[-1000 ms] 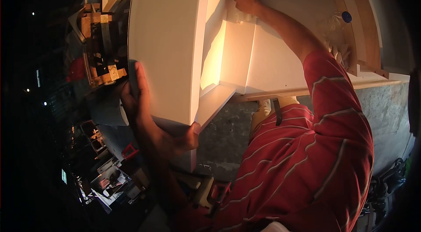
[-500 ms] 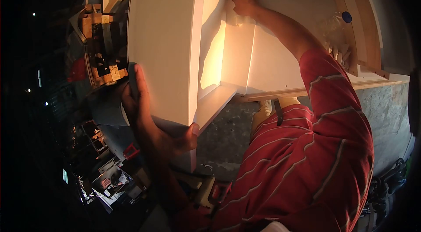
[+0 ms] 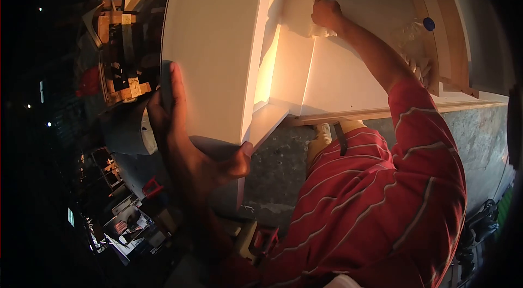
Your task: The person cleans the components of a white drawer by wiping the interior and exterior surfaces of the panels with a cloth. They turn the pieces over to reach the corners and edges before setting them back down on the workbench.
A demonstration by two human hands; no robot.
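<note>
Left hand [image 3: 188, 146] splayed flat, gripping the corner edge of the white painted wooden cabinet [image 3: 218, 48]; right hand [image 3: 326, 13] closed on a pale crumpled cloth [image 3: 302, 13] inside it — risk: hard wiping could shift the cabinet — left hold looks shallow.

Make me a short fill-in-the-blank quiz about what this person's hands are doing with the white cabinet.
1. The left hand grips the ____ edge of the white cabinet.
2. The right hand presses a white ____ inside the cabinet.
3. The person's sleeve is ____ with pale stripes.

Missing words: outer; cloth; red
</note>
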